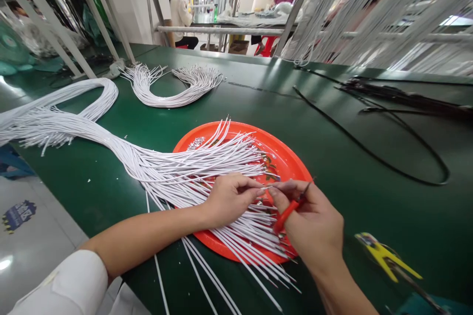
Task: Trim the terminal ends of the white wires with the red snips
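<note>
My left hand (231, 199) is closed, pinching the end of one white cable between thumb and forefinger above the red tray (291, 157). Right up against it, my right hand (314, 221) has its thumb and forefinger at the same cable tip. A small red-handled hand tool (286, 217) with a dark metal end is held in my right hand; whether it is cutters or pliers is unclear. A thick bundle of white cables (155, 162) fans out across the tray under my left hand. Small silvery metal pieces (195, 143) lie in a pile at the tray's far left.
Curved bundles of white cables (173, 101) lie on the green table (258, 98). Black cables (406, 98) are at the right, with a yellow-handled tool (384, 256) nearer. White strands hang from a metal rack (221, 31); people sit beyond it.
</note>
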A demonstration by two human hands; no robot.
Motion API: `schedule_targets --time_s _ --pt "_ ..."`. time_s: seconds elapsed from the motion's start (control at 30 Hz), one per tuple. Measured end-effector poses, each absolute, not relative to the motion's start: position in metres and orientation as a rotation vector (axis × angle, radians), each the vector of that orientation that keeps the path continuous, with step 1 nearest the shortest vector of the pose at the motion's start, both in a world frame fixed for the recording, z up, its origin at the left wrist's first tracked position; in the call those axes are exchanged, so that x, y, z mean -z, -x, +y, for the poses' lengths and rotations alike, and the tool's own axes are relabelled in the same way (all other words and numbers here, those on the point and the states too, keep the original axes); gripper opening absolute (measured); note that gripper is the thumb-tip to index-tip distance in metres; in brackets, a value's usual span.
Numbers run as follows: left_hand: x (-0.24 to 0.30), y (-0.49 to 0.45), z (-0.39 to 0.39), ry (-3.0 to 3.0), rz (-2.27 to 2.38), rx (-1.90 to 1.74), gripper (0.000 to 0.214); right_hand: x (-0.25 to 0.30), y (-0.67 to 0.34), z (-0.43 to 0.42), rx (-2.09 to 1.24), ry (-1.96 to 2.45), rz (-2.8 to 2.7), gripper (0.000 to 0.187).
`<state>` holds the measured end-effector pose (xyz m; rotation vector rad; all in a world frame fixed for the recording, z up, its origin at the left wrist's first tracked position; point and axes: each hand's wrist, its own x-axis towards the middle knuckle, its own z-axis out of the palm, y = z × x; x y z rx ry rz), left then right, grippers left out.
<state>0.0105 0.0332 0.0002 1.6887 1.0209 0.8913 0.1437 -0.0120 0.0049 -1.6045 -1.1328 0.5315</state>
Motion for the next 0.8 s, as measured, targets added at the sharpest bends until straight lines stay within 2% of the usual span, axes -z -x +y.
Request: schedule_targets --time_s 0.17,0.3,0.43,0.8 --pt "0.0 -0.011 0.032 -1.758 1.07 -0.914 0.014 -0.003 -0.147 -0.014 -0.373 1.747 -1.286 0.013" --pt "0.002 -0.01 0.032 -1.713 1.062 -0.892 0.017 -0.001 -0.15 -0.013 -0.176 1.678 -1.502 0.007" --pt "0.005 -0.011 0.033 -1.651 1.02 -0.876 0.016 0.003 -0.154 -0.013 0.012 1.637 -1.66 0.01" --pt "-0.001 -0.008 0.037 -1.599 0.878 -0.678 0.02 0.005 -0.165 -0.008 -0.281 1.567 -1.669 0.009"
